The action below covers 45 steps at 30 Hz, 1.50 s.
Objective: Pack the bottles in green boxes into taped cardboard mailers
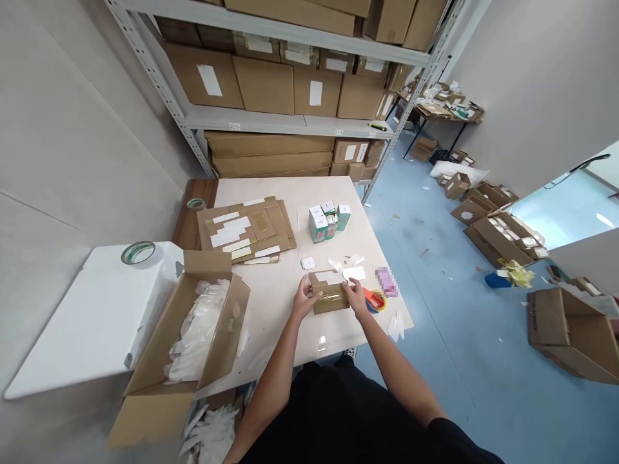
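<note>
Cardboard box [331, 300], held between left grip [302, 300] and right grip [356, 296], green cartons [318, 231] beyond.

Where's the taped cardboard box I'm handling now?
In the head view, the taped cardboard box is just right of centre, between your left hand and right hand, near the front of the table, nearer you than the green-and-white cartons.

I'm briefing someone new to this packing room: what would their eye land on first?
Probably the small cardboard box near the table's front edge, with the left hand and right hand on either side of it. Next, the large open carton at the table's left, filled with white plastic material. Behind the table, a metal rack stacked with brown boxes also stands out.
</note>
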{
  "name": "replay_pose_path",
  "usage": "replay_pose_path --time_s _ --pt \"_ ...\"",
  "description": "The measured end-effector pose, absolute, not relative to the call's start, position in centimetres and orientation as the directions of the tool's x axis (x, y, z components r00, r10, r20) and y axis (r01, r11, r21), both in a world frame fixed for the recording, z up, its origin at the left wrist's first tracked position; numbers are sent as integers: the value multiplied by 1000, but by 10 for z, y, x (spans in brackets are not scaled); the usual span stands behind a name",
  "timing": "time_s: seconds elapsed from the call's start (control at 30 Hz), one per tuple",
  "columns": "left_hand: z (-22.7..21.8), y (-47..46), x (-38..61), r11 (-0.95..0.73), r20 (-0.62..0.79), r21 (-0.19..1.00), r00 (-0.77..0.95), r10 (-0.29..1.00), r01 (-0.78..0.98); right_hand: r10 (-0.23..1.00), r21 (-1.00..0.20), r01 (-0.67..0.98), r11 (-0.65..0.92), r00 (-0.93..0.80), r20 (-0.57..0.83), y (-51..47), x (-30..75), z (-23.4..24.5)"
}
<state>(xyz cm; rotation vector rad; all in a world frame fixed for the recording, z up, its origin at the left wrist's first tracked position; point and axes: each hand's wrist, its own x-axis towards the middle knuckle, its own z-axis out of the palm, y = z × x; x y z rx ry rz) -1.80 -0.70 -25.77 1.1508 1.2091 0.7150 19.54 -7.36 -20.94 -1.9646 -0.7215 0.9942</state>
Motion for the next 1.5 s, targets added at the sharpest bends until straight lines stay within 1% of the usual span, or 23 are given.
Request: replay_pose_path --time_s 0.07,0.1,0.17,0.27,0.43,0.57,0.67,0.73,0.8,0.9,0.97,1.03,1.1,1.23,1.3,1.37,1.43,1.5 --pt "-257 -9 -26 247 -261 965 319 911 85 785 -871 112 -479 499 -367 -74 193 -217" --pt "-257 -10 -28 222 -241 970 332 912 96 797 -877 118 -465 487 -357 -74 192 -222" --pt "-256 -13 -29 161 -215 970 326 921 183 813 -883 143 -448 477 -335 -73 191 -231" --pt "-256 -18 -23 80 -187 936 293 938 342 830 -886 176 -428 465 -308 -72 194 -242" --pt "-260 -21 -1 127 -257 875 225 940 468 884 -933 195 -303 424 -198 -64 217 -241" --pt "-257 -16 29 143 -297 836 219 929 530 879 -895 275 -351 427 -213 -51 255 -235" --pt "-248 -9 62 82 -296 797 269 916 598 880 -852 361 -380 426 -212 -39 285 -239" --pt "-244 -5 85 -8 -281 744 323 904 668 883 -814 423 -399 416 -217 -30 305 -247" --pt "-244 -2 106 -70 -295 633 324 899 771 878 -752 485 -447 400 -264 -21 323 -259" --pt "-253 -2 123 -53 -397 418 235 887 907 842 -602 589 -539 356 -405 -7 349 -280" --pt "-263 -7 124 -66 -460 330 221 860 942 802 -498 652 -573 319 -506 2 365 -295" --pt "-272 -13 118 -120 -461 296 252 851 948 756 -421 681 -599 309 -577 10 378 -310" --pt "-278 -19 112 -146 -449 282 265 853 948 704 -369 671 -644 330 -629 19 385 -323" --pt "-279 -26 110 -142 -446 264 251 859 954 614 -287 635 -718 382 -691 36 382 -346" --pt "-276 -25 113 -126 -460 262 239 855 957 630 -283 652 -703 388 -673 43 379 -354" --pt "-273 -25 116 -110 -474 271 231 849 956 671 -317 662 -679 383 -635 47 379 -358" --pt "-270 -24 118 -94 -480 286 227 847 954 709 -406 616 -675 386 -590 48 383 -359" --pt "-268 -23 118 -75 -475 308 221 852 949 742 -530 524 -666 398 -539 46 390 -355"
